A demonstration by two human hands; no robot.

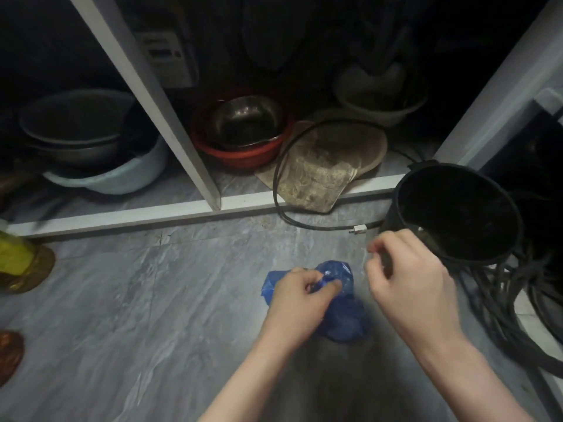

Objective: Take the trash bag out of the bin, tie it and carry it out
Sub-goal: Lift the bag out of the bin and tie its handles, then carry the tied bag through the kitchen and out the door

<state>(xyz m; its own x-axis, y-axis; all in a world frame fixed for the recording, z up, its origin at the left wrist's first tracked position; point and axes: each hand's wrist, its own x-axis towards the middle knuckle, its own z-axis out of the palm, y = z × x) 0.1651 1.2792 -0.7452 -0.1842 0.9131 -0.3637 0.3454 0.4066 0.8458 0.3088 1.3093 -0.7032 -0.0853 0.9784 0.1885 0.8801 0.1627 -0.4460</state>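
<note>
Bag (341, 315) first: I see it blue and crumpled, out of the bin and low over the grey tiled floor (152, 300), under my 2 hands. My left hand (300, 295) is pinched around the bunched top of the bag, thumb and fingers closed on a twisted bit of plastic. My right hand (409, 278) sits just to the right of the bag, fingers curled loosely; I cannot tell whether it grips a strand of plastic or nothing, since the fingertips are blurred. The black bin (457, 208) stands upright just beyond the right hand, its mouth open toward me. A black cable (292, 208) loops from the cupboard shelf down to the floor beside the bin, ending in a white plug (359, 229). More dark cables (502, 306) lie coiled right of the bin. Inside the open cupboard, a metal bowl (246, 120) sits nested in a red basin (234, 153), and a pale basin (115, 175) holds grey bowls in the left compartment.
</note>
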